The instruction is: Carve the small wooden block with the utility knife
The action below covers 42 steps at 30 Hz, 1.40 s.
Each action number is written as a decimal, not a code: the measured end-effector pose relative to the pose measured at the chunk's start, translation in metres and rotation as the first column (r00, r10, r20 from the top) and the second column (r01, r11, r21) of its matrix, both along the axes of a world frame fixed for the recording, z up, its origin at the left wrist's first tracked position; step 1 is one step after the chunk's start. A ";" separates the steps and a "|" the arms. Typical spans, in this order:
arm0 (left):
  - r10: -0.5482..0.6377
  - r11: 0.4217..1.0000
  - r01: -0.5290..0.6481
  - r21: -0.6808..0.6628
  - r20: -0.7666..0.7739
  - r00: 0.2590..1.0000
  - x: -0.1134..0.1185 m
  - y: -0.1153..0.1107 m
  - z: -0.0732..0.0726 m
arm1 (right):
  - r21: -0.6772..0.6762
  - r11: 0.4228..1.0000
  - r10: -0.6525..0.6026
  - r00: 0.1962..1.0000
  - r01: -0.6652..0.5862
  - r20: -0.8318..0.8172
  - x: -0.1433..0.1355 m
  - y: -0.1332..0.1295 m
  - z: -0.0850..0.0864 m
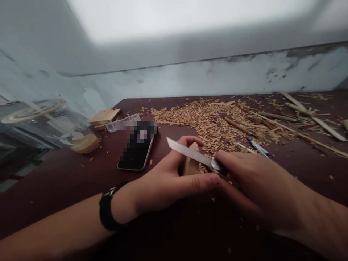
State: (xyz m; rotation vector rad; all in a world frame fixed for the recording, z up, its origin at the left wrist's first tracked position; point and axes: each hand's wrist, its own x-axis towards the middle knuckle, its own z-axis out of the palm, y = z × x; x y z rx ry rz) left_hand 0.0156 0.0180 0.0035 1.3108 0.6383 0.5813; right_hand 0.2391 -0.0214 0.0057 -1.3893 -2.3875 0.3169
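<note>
Near the middle of the head view, my left hand (174,177) is wrapped round a small piece of wood (192,164), with the thumb stretched along its near side. A dark watch band (107,210) circles the left wrist. My right hand (252,177) grips a knife (194,154) by its handle, which is mostly hidden by the fingers. The knife's bare blade points left and lies across the top of the wood. The left thumb tip is close to the right hand's fingers.
Wood shavings (214,123) cover the back of the dark red table (67,192). A phone (137,148) lies at the left, beside a clear plastic box, a wood block (106,116) and a plastic cup (81,137). Pens (258,146) and sticks (328,128) lie at the right.
</note>
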 end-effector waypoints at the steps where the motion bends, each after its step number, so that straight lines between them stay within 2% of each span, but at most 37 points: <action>1: 0.013 0.999 -0.010 0.050 -0.041 0.999 0.001 -0.001 0.001 | 0.064 0.998 -0.013 0.997 0.009 0.074 0.000 -0.001 0.000; 4: 0.054 0.987 -0.034 0.159 -0.124 0.991 0.003 -0.005 0.001 | 0.244 0.970 -0.038 0.977 -0.015 0.212 -0.001 -0.002 0.002; 7: 0.096 0.970 -0.047 0.240 -0.195 0.976 0.001 -0.009 0.001 | 0.340 0.937 -0.001 0.972 -0.081 0.235 -0.006 -0.003 0.005; 10: 0.111 0.945 -0.020 0.328 -0.262 0.959 -0.002 -0.012 0.004 | 0.332 0.935 0.047 0.972 -0.124 0.231 -0.011 -0.004 0.008; 13: 0.121 0.927 0.009 0.376 -0.319 0.940 -0.003 -0.012 0.008 | 0.314 0.941 0.037 0.958 -0.129 0.284 -0.010 -0.002 0.010; 17: 0.094 0.910 0.065 0.409 -0.356 0.930 -0.001 -0.007 0.012 | 0.386 0.900 0.061 0.934 -0.204 0.353 -0.003 0.007 0.010; 19: 0.148 0.870 0.037 0.491 -0.332 0.931 0.000 -0.004 0.010 | 0.419 0.879 0.059 0.924 -0.229 0.379 -0.002 0.010 0.009; 22: 0.298 0.785 -0.073 0.615 -0.272 0.915 0.000 -0.001 0.004 | 0.451 0.858 0.047 0.912 -0.246 0.408 -0.002 0.013 0.009; 24: 0.306 0.805 -0.090 0.587 -0.280 0.910 0.001 -0.002 0.002 | 0.457 0.849 0.052 0.904 -0.263 0.425 -0.003 0.013 0.010; 27: 0.254 0.884 -0.106 0.456 -0.277 0.927 0.004 -0.005 0.001 | 0.470 0.843 0.042 0.903 -0.262 0.427 -0.004 0.013 0.009; 30: 0.278 0.901 -0.172 0.398 -0.225 0.934 0.007 -0.009 0.001 | 0.482 0.845 0.014 0.910 -0.232 0.414 -0.003 0.013 0.007; 35: 0.285 0.934 -0.218 0.284 -0.219 0.933 0.008 -0.014 0.001 | 0.427 0.883 0.023 0.925 -0.197 0.380 -0.004 0.009 0.007; 39: 0.289 0.949 -0.258 0.184 -0.170 0.942 0.007 -0.015 -0.003 | 0.392 0.919 -0.092 0.942 -0.044 0.323 -0.011 0.001 0.004; 42: 0.262 0.955 -0.241 0.172 -0.114 0.958 0.006 -0.012 -0.006 | 0.371 0.928 -0.167 0.926 0.032 0.339 -0.015 -0.004 0.002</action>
